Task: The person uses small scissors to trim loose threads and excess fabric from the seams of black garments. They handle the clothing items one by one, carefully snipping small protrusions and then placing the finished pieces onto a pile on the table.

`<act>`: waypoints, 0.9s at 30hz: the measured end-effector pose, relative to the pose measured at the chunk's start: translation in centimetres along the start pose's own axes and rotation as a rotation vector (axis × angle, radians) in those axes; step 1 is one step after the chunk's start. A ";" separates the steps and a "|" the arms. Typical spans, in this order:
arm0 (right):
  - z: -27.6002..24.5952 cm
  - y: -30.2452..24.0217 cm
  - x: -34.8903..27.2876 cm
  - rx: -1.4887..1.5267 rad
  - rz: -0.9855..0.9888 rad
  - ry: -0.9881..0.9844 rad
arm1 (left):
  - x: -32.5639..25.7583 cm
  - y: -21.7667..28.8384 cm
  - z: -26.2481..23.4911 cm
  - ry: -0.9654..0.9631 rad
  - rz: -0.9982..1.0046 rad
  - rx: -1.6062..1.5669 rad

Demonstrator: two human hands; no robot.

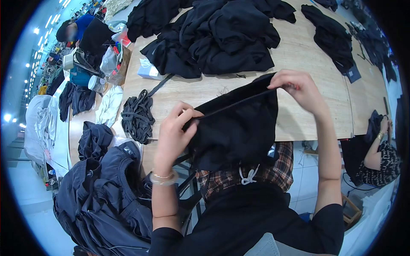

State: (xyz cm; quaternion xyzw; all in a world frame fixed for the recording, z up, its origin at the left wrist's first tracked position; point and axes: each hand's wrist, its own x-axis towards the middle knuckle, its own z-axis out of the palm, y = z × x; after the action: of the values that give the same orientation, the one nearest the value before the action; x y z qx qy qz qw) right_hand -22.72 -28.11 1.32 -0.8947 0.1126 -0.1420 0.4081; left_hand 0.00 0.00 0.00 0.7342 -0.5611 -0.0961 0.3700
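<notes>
I hold a black garment [237, 128] stretched between both hands over the front edge of a light wooden table [299, 55]. My left hand [175, 128] pinches its upper left edge, thumb on top. My right hand [299, 87] grips the upper right corner and lifts it a little higher. The cloth hangs down toward my lap, over plaid fabric with a white drawstring [249, 176]. A beaded bracelet [163, 177] sits on my left wrist.
A big heap of black garments [213, 34] fills the table's far side, with another dark garment [331, 36] at right. A bundle of dark cords [137, 116] lies at left. Navy clothes [102, 192] pile up at lower left. A seated person [378, 155] is at right; another person [74, 30] is far left.
</notes>
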 end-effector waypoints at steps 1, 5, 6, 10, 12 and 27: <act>1.0 0.0 -0.9 -0.121 -0.085 0.136 | -0.4 -0.4 1.5 0.201 0.093 0.121; 3.7 1.3 -2.8 -0.266 -0.179 0.495 | -1.3 -0.8 4.8 0.517 0.311 0.354; 4.1 1.6 -3.1 -0.275 -0.177 0.517 | -1.3 -1.0 5.1 0.530 0.325 0.363; 5.2 2.7 -3.9 -0.271 -0.164 0.552 | -2.0 -1.3 6.0 0.535 0.328 0.356; 5.5 2.7 -4.3 -0.249 -0.160 0.568 | -2.2 -1.2 6.3 0.532 0.332 0.357; 9.9 -2.0 -3.6 -0.108 -0.072 0.122 | -1.1 2.8 9.3 -0.083 -0.006 -0.039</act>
State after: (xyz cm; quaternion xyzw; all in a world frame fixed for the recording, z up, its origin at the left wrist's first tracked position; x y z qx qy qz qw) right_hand -22.46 -18.80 -3.94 -0.9087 0.1123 -0.2045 0.3462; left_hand -7.69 -3.30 -5.09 0.7240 -0.5717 -0.1386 0.3603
